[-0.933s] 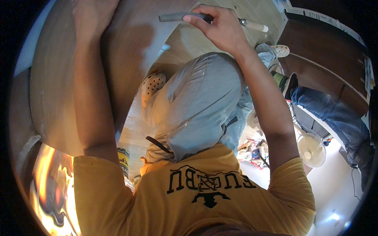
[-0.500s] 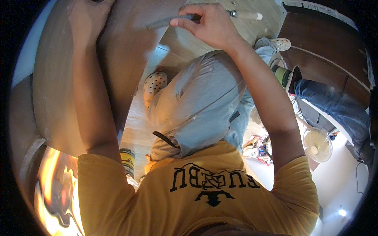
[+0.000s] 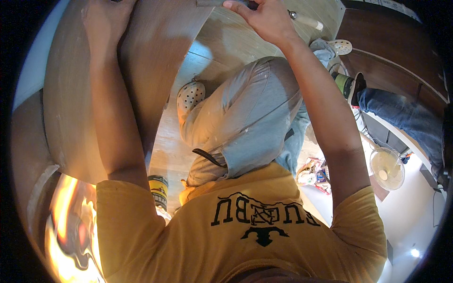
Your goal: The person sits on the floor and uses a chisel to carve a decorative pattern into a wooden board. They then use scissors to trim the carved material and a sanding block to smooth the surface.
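Observation:
A file [image 3: 212,3] with a flat grey blade and a pale handle is held in my right hand [image 3: 270,20], thumb laid along the blade. Its handle sticks out to the right beyond the hand, and the blade reaches over the right edge of a brown wood-grain panel [image 3: 160,42]. My left hand [image 3: 107,19] is at the top of that panel; its fingertips are cut off by the upper picture border, so their grip is hidden. My left forearm lies over the panel's surface.
Below the panel stands a yellow and dark can [image 3: 159,191]. Another person's jeans-clad leg [image 3: 401,108] and dark shoe are at right, near a green can [image 3: 340,83]. A round fan [image 3: 387,169] and colourful packets [image 3: 314,175] lie lower right. Dark brown boards [image 3: 391,42] line the upper right.
My right hand has moved up and to the right with the file, whose blade now sits at the picture's top border. My left hand stays about where it was.

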